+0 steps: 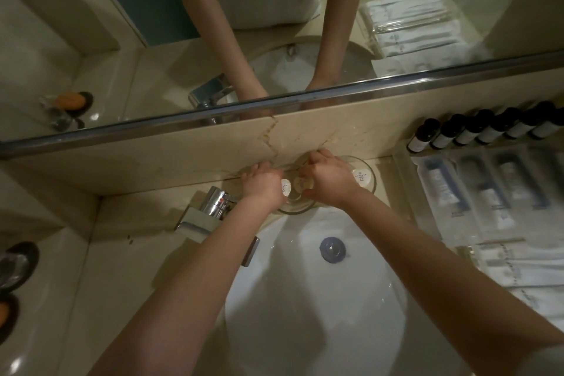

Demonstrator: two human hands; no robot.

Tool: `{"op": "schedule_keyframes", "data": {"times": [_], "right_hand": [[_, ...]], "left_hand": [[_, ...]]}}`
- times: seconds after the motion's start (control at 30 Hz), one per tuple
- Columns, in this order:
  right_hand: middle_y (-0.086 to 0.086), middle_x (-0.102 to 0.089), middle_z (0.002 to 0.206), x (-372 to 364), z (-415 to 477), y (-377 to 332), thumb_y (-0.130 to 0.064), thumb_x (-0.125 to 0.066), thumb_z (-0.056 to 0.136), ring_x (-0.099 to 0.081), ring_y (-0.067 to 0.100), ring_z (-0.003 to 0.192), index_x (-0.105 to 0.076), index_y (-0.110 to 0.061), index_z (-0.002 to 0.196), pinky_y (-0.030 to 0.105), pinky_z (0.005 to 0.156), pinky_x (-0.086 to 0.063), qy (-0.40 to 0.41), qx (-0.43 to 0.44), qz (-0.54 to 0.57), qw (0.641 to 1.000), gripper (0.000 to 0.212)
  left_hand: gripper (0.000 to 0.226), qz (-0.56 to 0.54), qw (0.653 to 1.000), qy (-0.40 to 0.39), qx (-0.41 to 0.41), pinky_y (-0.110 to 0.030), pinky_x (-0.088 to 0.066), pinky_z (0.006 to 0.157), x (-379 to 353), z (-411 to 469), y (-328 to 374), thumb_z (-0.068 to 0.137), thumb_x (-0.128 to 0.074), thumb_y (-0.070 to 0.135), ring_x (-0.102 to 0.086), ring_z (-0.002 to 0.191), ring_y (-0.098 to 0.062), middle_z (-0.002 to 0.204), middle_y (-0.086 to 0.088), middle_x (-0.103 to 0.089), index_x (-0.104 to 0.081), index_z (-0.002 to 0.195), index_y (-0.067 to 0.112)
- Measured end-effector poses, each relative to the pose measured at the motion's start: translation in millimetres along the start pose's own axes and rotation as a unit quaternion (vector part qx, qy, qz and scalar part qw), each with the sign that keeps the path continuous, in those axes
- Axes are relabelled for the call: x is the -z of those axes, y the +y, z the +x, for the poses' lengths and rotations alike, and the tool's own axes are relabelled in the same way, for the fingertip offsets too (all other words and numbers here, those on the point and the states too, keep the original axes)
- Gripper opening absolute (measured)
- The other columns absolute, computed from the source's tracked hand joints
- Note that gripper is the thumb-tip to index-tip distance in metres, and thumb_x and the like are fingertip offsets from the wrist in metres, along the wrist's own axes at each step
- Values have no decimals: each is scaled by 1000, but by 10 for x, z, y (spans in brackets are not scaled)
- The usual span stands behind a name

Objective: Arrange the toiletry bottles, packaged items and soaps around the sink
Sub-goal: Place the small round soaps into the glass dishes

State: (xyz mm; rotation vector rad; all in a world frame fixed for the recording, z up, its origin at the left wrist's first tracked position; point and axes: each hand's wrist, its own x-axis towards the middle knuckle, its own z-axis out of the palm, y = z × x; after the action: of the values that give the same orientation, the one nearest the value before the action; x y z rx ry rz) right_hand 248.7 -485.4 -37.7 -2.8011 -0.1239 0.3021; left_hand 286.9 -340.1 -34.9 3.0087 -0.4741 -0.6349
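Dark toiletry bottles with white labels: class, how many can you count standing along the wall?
6 dark toiletry bottles with white labels, in one row against the beige wall at the right of the counter, behind the clear tray. More may lie beyond the right edge.

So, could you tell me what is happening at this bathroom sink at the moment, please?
A person has both bare hands at a clear round glass dish on the beige stone ledge behind the white basin. The left hand and right hand are handling small round white-labelled soaps in it. A second clear glass dish with another soap sits just beside it. A row of dark bottles with white labels stands along the wall, with a tray of packaged items below. The chrome tap is untouched.
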Motion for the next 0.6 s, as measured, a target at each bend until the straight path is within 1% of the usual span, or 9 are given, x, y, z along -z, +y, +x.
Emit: {"op": "schedule_keyframes", "data": {"times": [0.1, 0.3, 0.43, 0.53, 0.6], "right_hand": [[5, -52, 123, -9, 2, -4, -42, -71, 71, -40, 25, 123, -64, -22, 117, 37, 93, -39, -2, 2, 9, 1000, 51], [7, -52, 125, -47, 2, -20, -42, -71, 72, -40, 27, 124, -62, -19, 120, 36, 92, -39, 8, -3, 9, 1000, 54], [8, -54, 121, -80, 7, -7, -41, -73, 70, -43, 28, 122, -64, -18, 117, 37, 90, -41, 17, -3, 19, 1000, 53], [6, -54, 125, -96, -3, 17, -46, -72, 70, -42, 27, 124, -62, -21, 120, 37, 91, -40, 22, -2, 16, 1000, 57], [6, -53, 126, -107, -14, 34, -49, -71, 69, -42, 26, 124, -61, -21, 121, 37, 90, -40, 19, -5, 10, 1000, 60]], "left_hand": [[51, -7, 1000, 0, 4, -40, -29, 108, 5, -4, 3, 78, -68, 28, -34, 130, -28, 137, -7, -40, -52, 126, 24], [46, -17, 1000, 1, 10, -39, -30, 107, 4, -8, 21, 79, -66, 26, -35, 130, -28, 135, -7, -42, -54, 124, 23], [49, -25, 1000, -7, 10, -40, -29, 108, 9, -9, 18, 78, -66, 25, -34, 131, -27, 137, -6, -41, -53, 126, 25], [52, -25, 1000, -9, 9, -40, -29, 108, 26, -22, 18, 78, -68, 27, -34, 131, -27, 137, -5, -41, -51, 128, 26], [54, -16, 1000, -11, 8, -41, -30, 108, 32, -25, 13, 77, -69, 28, -34, 131, -27, 137, -6, -41, -51, 127, 24]]}}
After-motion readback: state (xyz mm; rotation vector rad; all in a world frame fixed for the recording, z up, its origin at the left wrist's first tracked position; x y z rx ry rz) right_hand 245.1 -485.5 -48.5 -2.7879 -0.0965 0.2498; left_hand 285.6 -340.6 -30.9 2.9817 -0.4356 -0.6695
